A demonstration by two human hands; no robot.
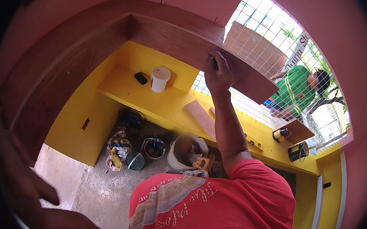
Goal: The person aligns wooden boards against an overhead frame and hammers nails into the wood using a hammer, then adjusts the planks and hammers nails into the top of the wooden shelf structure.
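My right hand [218, 71] is raised against a brown wooden board [165, 43], part of a long shelf along the upper wall; its fingers are curled, and whatever they may hold is hidden. My left hand [30, 172] is at the far left beside the brown board's side section [49, 81], dim and partly at the rim, its grip unclear. Below the board are a yellow counter [118, 89], a white lidded container [160, 78], a black object [140, 78] and loose wood strips [200, 119].
Under the counter sit buckets [176, 159], a green pail [135, 162] and crumpled bags [118, 149] on concrete [87, 193]. A bottle [280, 134] and can [297, 153] stand at right. Outside the wire mesh [240, 17], a person in green [296, 89] leans near a sign.
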